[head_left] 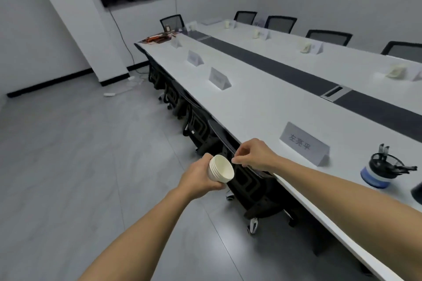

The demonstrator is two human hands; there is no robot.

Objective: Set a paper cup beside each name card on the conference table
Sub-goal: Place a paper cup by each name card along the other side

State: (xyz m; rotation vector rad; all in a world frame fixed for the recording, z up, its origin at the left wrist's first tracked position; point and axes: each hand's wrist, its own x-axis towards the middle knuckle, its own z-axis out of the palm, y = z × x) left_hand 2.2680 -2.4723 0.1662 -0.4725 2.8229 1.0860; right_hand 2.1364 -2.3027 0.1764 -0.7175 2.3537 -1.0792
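Observation:
My left hand point(201, 178) grips a nested stack of white paper cups point(221, 169), tilted with the mouth facing right, off the table's near edge. My right hand point(251, 155) pinches at the rim of the top cup with thumb and forefinger. The long white conference table point(258, 102) carries name cards on the near side: the closest one point(304, 143) just right of my right hand, others farther along point(219, 78) point(194, 57). On the far side, cups point(304, 47) point(396, 70) stand beside name cards.
Black office chairs point(249, 187) are tucked under the near edge below my hands; more chairs point(328, 36) line the far side. A black mesh pen holder on a blue-and-white container point(380, 171) stands at the right. A dark strip point(296, 75) runs down the table's middle. Clutter point(159, 37) lies at the far end.

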